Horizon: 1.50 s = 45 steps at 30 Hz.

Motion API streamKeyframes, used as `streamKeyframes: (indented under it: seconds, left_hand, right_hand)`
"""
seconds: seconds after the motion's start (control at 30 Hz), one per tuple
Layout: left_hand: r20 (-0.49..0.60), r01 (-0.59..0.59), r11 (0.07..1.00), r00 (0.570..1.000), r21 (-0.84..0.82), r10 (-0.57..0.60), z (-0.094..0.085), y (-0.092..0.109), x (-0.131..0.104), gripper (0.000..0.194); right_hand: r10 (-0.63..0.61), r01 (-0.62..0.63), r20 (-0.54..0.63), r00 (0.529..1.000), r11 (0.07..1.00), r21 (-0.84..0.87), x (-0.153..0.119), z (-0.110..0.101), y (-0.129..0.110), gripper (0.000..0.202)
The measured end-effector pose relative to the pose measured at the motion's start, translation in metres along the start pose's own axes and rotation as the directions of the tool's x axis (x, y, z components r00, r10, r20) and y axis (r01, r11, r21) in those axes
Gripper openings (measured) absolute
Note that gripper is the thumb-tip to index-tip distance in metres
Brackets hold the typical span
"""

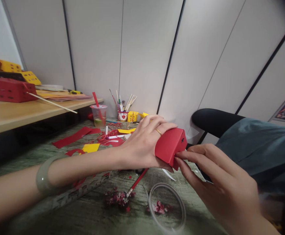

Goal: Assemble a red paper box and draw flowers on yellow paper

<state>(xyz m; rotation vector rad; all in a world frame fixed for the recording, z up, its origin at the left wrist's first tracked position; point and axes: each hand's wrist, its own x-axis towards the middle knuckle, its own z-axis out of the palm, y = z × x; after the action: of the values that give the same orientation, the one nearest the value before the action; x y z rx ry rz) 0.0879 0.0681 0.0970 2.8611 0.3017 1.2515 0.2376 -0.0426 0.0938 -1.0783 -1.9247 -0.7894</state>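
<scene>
A folded red paper box [166, 146] is held above the table, tilted, with a small dark cut-out in its end face. My left hand [142, 140] wraps around it from behind, a gold ring on one finger and a pale bangle at the wrist. At the box's lower right edge, the thumb and forefinger of my right hand [220, 176] pinch a small part of the red paper. Below the box lies a red pencil [139, 180]. A roll of clear tape [183, 209] rests nearby.
Red paper strips [75, 137], yellow paper [91, 148] and tangled red cord cover the table's left side. A drink cup [99, 116] and a pen holder [123, 116] stand behind. Dotted boxes [10, 89] sit on a raised shelf [7, 116]. A person's clothed leg [260, 147] is at right.
</scene>
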Motion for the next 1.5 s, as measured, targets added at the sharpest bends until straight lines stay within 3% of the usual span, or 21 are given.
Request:
streamKeyframes:
  seconds: [0.37,0.63,0.9,1.17,1.4,1.5]
  left_hand:
    - [-0.039,0.013,0.998,0.999,0.057,-0.011,0.000,0.002,-0.001,0.079]
    - [-0.138,-0.061,0.990,0.987,0.124,0.079,0.003,0.000,-0.004,0.074]
    - [-0.288,-0.114,0.965,0.940,0.237,0.182,0.008,-0.002,-0.006,0.066]
    - [-0.413,-0.051,0.908,0.879,0.416,0.239,0.010,0.003,-0.010,0.062]
    - [-0.421,-0.045,0.814,0.838,0.578,0.346,0.009,0.006,-0.010,0.045]
    - [-0.412,-0.033,0.795,0.842,0.605,0.348,0.009,0.007,-0.010,0.040]
  right_hand:
    - [0.031,-0.031,-0.022,0.999,0.999,-0.026,-0.002,0.001,-0.003,0.006]
    - [0.003,-0.004,-0.026,1.000,0.999,-0.044,0.000,0.000,-0.006,0.008]
    - [0.180,-0.195,0.081,0.980,0.952,0.237,0.002,-0.001,-0.003,0.010]
    - [0.238,-0.260,0.115,0.964,0.935,0.241,0.003,-0.005,-0.005,0.007]
    - [0.176,-0.210,0.170,0.969,0.955,0.207,0.007,-0.006,-0.001,0.008]
    - [0.176,-0.211,0.182,0.967,0.957,0.199,0.008,-0.005,-0.001,0.007]
